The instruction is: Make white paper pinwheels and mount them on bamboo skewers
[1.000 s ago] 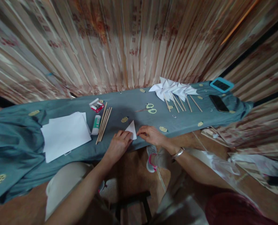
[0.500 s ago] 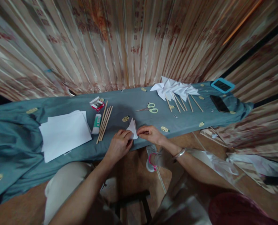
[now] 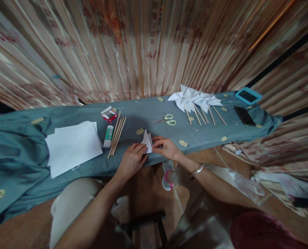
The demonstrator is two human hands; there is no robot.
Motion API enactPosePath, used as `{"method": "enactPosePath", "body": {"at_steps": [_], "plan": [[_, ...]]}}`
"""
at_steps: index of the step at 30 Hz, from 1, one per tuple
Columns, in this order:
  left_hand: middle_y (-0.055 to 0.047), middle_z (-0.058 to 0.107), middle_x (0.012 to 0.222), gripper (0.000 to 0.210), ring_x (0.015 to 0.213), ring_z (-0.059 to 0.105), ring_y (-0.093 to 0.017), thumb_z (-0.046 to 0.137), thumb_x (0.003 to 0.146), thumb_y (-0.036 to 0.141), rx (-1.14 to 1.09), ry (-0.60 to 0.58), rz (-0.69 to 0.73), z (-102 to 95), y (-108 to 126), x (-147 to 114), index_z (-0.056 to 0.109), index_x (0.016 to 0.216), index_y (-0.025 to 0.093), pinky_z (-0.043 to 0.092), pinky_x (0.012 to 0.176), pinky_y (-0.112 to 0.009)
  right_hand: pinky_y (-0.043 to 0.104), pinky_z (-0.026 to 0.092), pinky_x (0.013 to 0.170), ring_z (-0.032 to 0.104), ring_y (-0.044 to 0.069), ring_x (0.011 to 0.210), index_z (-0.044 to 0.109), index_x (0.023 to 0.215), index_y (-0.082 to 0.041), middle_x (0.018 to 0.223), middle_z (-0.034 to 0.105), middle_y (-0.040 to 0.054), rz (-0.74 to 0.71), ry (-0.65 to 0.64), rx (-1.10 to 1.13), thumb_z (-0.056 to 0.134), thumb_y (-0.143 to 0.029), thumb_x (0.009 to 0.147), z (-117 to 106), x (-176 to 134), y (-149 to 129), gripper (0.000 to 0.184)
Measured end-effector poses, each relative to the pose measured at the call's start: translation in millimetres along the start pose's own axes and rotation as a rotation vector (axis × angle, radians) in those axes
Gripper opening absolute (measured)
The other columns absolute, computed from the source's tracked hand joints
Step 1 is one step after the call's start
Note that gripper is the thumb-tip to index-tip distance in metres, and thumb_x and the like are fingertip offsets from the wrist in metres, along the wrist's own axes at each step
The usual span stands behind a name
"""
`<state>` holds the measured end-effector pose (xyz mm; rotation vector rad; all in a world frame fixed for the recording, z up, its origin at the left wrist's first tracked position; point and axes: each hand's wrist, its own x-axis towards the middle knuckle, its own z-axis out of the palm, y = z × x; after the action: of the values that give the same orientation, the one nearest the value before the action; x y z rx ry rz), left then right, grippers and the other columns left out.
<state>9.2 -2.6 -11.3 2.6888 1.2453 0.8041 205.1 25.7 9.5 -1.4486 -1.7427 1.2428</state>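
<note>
- Two bare hands, seen from the wearer's head cam, meet at a small folded paper (image 3: pixel 146 141) near the front edge of a cloth-covered table (image 3: pixel 143 112).
- L hand (image 3: pixel 132 159): fingers curled & close together, holding the paper at its lower L side, against the cloth.
- R hand (image 3: pixel 165 148): nearly closed, thumb & forefinger tips narrow, touching the paper's R edge; can't tell if any paper is btwn them. Silver-coloured bracelet (image 3: pixel 197 169) on that wrist.
- Folded paper: white, btwn the hands, w/ 2 pointed tips facing away from the wearer.
- L of the hands: wooden sticks (image 3: pixel 117 137), a green-and-white tube (image 3: pixel 108 136) just beside them, a red-and-white box (image 3: pixel 108 114) behind, then a stack of white sheets (image 3: pixel 74 147).
- Beyond the paper, slightly R: scissors (image 3: pixel 166 119) w/ pale green handles.
- Farther R: overlapping white pinwheels (image 3: pixel 194 98) on sticks, a black phone (image 3: pixel 244 116), a blue-framed device (image 3: pixel 248 95).
</note>
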Motion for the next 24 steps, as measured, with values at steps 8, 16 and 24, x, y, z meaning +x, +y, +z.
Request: {"method": "enactPosePath", "body": {"at_steps": [8, 16, 24], "plan": [[-0.009, 0.074, 0.094, 0.021, 0.083, 0.069, -0.02, 0.049, 0.092, 0.019, -0.11, 0.119, -0.091, -18.3, -10, 9, 0.068, 0.099, 0.015, 0.055, 0.078, -0.031, 0.037, 0.042, 0.101, 0.054, 0.022, 0.12, 0.075, 0.085, -0.023, 0.132, 0.055, 0.0068, -0.247, 0.076, 0.022, 0.073, -0.019, 0.07, -9, -6, -25, 0.016], [-0.003, 0.072, 0.075, 0.022, 0.067, 0.065, -0.014, 0.053, 0.086, 0.024, -0.641, 0.107, -0.383, -49.7, 10, 14, 0.074, 0.081, 0.018, 0.048, 0.064, -0.022, 0.039, 0.039, 0.106, 0.053, 0.022, 0.122, 0.073, 0.078, -0.023, 0.129, 0.056, 0.0061, -0.438, 0.117, -0.01, 0.072, -0.024, 0.077, -9, -9, -65, 0.001], [-0.001, 0.063, 0.059, 0.028, 0.054, 0.049, -0.012, 0.059, 0.076, 0.037, -0.916, 0.008, -0.675, -50.6, 14, 5, 0.072, 0.066, 0.014, 0.037, 0.052, -0.023, 0.039, 0.041, 0.103, 0.056, 0.022, 0.117, 0.071, 0.072, -0.021, 0.128, 0.059, 0.007, -0.351, 0.049, 0.156, 0.071, -0.028, 0.076, -1, -2, -70, 0.008]]}}
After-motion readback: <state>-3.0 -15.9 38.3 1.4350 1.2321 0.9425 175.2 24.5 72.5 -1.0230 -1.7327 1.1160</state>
